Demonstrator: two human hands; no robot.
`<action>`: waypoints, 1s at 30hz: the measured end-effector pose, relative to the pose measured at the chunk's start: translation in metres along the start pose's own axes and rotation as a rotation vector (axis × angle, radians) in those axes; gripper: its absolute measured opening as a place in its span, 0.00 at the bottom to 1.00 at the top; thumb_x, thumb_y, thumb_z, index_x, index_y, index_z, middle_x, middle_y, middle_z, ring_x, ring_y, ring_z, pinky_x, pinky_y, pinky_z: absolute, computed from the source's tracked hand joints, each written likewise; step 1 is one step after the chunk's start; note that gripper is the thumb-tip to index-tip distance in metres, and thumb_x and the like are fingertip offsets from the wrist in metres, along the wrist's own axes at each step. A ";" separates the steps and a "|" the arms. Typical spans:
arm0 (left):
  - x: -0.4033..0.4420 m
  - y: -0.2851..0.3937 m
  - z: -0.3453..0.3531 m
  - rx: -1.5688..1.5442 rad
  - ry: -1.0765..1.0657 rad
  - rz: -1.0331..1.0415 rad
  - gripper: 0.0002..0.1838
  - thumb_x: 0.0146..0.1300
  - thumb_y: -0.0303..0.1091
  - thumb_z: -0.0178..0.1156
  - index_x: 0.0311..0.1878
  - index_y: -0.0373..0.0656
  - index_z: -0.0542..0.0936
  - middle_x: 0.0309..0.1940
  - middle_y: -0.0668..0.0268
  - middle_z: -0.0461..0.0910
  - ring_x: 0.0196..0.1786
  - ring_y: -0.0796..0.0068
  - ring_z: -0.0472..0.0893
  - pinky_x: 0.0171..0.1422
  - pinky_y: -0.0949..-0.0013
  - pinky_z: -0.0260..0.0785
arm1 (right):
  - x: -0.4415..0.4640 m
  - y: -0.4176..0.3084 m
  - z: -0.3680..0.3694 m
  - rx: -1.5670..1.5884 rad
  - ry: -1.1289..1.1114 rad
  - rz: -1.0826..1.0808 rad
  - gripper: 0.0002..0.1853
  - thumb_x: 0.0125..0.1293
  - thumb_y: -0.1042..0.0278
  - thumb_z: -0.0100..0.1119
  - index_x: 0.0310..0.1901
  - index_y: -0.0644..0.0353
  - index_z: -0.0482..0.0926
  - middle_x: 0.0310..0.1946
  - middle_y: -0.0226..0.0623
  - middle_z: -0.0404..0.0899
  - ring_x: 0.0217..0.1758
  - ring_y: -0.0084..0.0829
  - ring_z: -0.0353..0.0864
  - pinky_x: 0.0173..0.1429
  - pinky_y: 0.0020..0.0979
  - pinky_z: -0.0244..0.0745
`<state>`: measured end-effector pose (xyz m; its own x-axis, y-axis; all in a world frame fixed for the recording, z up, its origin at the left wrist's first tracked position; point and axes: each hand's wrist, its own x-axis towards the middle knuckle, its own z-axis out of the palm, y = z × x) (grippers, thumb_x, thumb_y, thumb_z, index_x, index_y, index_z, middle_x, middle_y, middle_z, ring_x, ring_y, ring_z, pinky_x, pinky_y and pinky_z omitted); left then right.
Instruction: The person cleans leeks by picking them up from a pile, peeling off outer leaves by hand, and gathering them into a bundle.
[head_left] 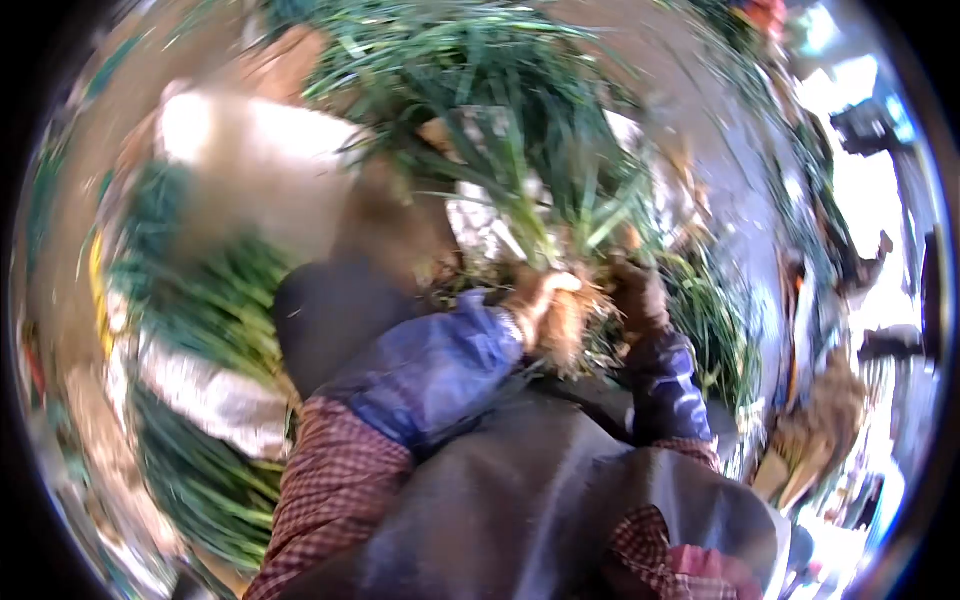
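My left hand (538, 298), its sleeve covered in blue plastic, is closed around the base of some green onions (530, 235). Their pale, shaggy roots (565, 330) hang below my fingers, and the leaves point away from me. Close on the other side of the roots is my right hand (640, 295), which looks brown and gloved or soiled. Its fingers are curled, with one tip pointing up beside the stalks; blur hides what lies between them. Beyond both hands is a large heap of green onions (470, 50).
A dark apron (500, 480) covers my lap. Bundles of green onions lie at left (220, 310), beside a white sack (215, 395). Loose leaves (710, 320) are piled right of my hands. More greens line the wet floor (680, 70) at far right.
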<state>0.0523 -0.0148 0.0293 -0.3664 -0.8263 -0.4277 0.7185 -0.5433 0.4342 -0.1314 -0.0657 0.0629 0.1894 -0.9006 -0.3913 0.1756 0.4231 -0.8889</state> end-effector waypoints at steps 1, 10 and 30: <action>-0.006 0.005 0.011 0.021 0.036 0.000 0.08 0.51 0.29 0.58 0.36 0.39 0.78 0.30 0.64 0.78 0.33 0.73 0.77 0.41 0.71 0.72 | -0.006 0.002 -0.003 -0.080 -0.071 -0.030 0.06 0.56 0.71 0.57 0.36 0.58 0.77 0.27 0.24 0.72 0.26 0.22 0.68 0.31 0.27 0.65; 0.023 -0.004 -0.027 -0.032 -0.090 -0.029 0.12 0.55 0.27 0.55 0.43 0.36 0.76 0.36 0.65 0.78 0.37 0.73 0.79 0.46 0.70 0.77 | -0.030 0.041 -0.053 -1.507 -0.803 -0.363 0.11 0.59 0.72 0.56 0.43 0.57 0.81 0.28 0.32 0.82 0.27 0.24 0.78 0.33 0.33 0.75; 0.022 -0.018 -0.011 0.369 0.090 0.079 0.08 0.48 0.29 0.63 0.33 0.37 0.81 0.28 0.64 0.81 0.33 0.72 0.79 0.43 0.70 0.72 | 0.000 0.001 0.002 -0.997 0.202 -0.301 0.10 0.62 0.77 0.56 0.45 0.65 0.80 0.27 0.30 0.82 0.26 0.20 0.79 0.31 0.22 0.74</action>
<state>0.0377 -0.0221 0.0036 -0.2530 -0.8603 -0.4426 0.4757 -0.5089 0.7174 -0.1292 -0.0648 0.0630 0.0901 -0.9932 -0.0737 -0.7002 -0.0105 -0.7138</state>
